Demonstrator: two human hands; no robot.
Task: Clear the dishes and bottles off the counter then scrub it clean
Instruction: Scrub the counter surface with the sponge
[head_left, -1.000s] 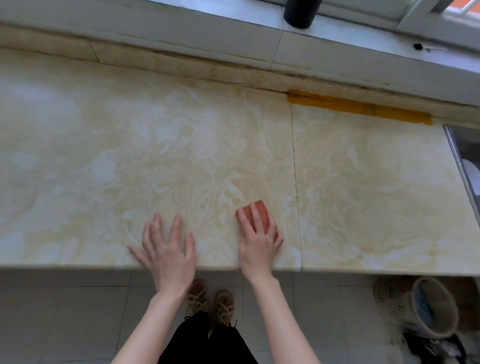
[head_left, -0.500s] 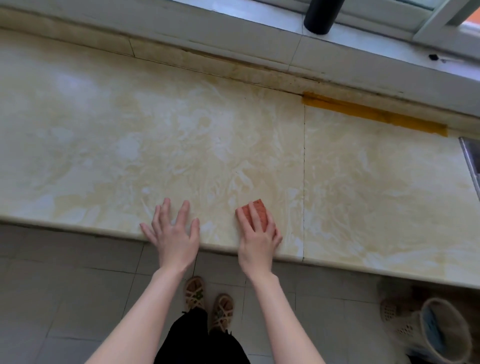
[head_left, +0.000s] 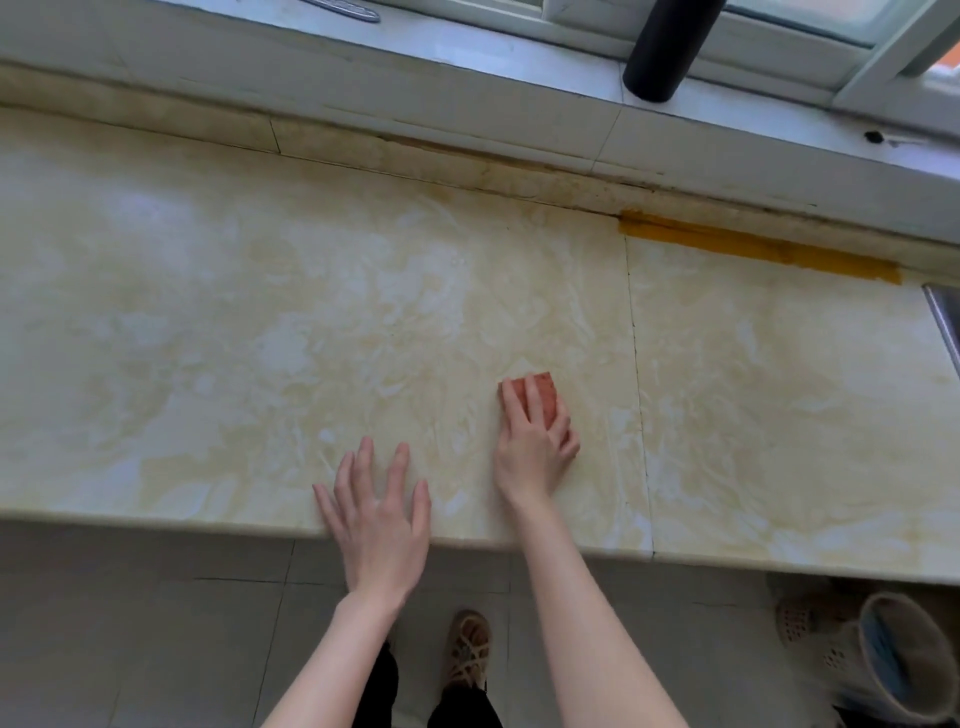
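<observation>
The cream marble counter (head_left: 260, 338) fills the view, streaked with whitish suds. A small orange-red scrub sponge (head_left: 544, 397) lies on it just left of a seam. My right hand (head_left: 535, 441) presses down on the sponge with straight fingers laid over it, covering its near half. My left hand (head_left: 376, 514) rests flat with spread fingers on the counter's front edge, to the left of the right hand, holding nothing.
A black cylinder bottle (head_left: 667, 47) stands on the window sill at the back. Yellow tape (head_left: 753, 249) runs along the back wall joint. A metal sink rim (head_left: 943, 322) shows at the right edge. A basket (head_left: 893, 660) sits on the floor at lower right.
My right hand has pushed the sponge farther from the front edge, up the counter. The left hand stays flat at the edge. The camera has shifted, showing more of the sill.
</observation>
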